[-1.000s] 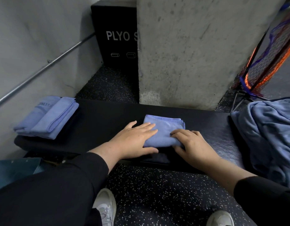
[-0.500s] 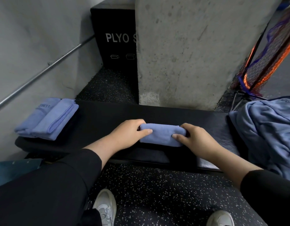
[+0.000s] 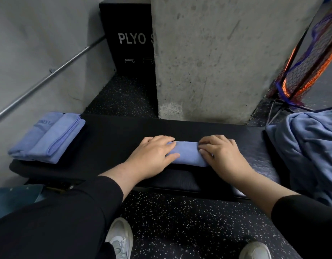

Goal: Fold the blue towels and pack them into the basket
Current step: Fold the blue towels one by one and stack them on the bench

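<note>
A small blue towel (image 3: 187,153), folded into a narrow strip, lies in the middle of a black padded bench (image 3: 114,139). My left hand (image 3: 152,154) lies flat on its left end, fingers stretched over the cloth. My right hand (image 3: 221,156) presses on its right end with the fingers slightly bent. A stack of folded blue towels (image 3: 49,137) sits on the bench's left end. A loose heap of unfolded blue towels (image 3: 307,146) covers the right end. No basket is in view.
A concrete pillar (image 3: 217,53) rises right behind the bench, with a black plyo box (image 3: 129,43) to its left. A metal rail (image 3: 49,75) runs along the left wall. An orange and blue net (image 3: 307,68) stands at the far right. My shoes are on the speckled floor below.
The towel went from a wider fold to a narrow strip. My hands gripped its ends half a second ago and now lie on top of it, pressing it down.
</note>
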Action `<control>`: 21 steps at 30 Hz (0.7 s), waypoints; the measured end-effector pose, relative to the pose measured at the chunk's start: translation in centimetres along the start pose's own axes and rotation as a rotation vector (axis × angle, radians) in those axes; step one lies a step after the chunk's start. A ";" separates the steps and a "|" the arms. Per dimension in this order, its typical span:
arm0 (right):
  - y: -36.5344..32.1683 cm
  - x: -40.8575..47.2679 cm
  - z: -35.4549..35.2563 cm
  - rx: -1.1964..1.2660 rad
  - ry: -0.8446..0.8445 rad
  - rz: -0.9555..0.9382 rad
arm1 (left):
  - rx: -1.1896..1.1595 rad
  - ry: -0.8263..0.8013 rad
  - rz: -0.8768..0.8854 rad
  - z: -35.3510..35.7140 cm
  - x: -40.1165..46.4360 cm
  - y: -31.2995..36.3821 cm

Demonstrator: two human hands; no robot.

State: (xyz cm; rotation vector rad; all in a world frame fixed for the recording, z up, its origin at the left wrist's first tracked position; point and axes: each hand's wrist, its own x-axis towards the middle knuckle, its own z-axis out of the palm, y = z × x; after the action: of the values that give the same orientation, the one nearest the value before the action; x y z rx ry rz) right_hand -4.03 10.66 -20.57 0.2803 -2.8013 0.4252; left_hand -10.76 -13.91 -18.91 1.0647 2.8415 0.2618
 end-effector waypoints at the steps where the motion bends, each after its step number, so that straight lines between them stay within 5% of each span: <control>1: 0.3 -0.2 0.0 0.015 -0.071 0.009 | 0.018 -0.035 -0.017 0.0 0.0 0.0; 5: 1.6 -0.5 -0.2 0.009 -0.295 0.033 | -0.001 -0.139 -0.074 -0.1 0.4 0.2; 10: 1.5 0.5 -0.5 0.374 -0.218 0.237 | -0.115 -0.097 -0.157 -1.2 1.0 0.1; 15: -0.5 2.3 -2.5 0.789 -0.096 0.449 | -0.796 0.087 -0.280 -2.3 0.5 -0.7; 21: -2.8 4.0 -3.0 1.220 -0.081 0.677 | -1.245 0.032 -0.366 -3.0 -0.7 -0.1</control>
State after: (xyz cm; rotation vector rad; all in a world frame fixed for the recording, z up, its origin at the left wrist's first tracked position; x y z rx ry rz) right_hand -6.38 8.35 -15.84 -0.4502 -2.2273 2.2403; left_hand -10.73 -14.78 -15.95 0.2468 2.0592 1.6564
